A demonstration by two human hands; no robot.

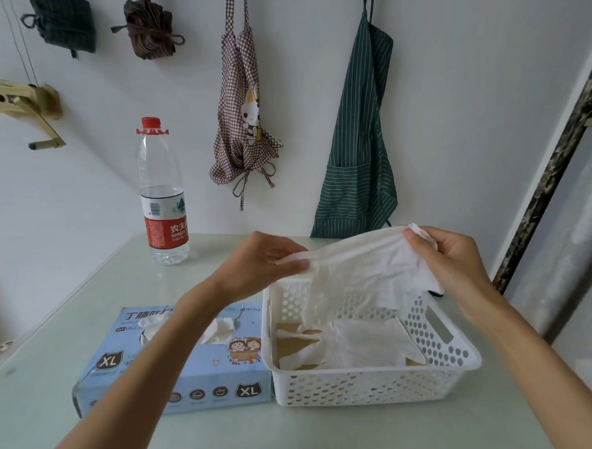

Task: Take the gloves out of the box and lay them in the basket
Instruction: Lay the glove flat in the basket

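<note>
Fingers [298, 266] of the left hand [262, 260] pinch one end of a white glove [355, 269], and the right hand [450, 254] pinches the other end at 3 o'clock from it, so the glove hangs stretched above the white basket [375, 381]. More gloves [359, 341] lie flat on the basket floor. The blue glove box [179, 371] touches the basket at its 9 o'clock, white glove material poking from its opening. A water bottle [163, 197] stands on the tabletop [230, 440] at 11 o'clock.
</note>
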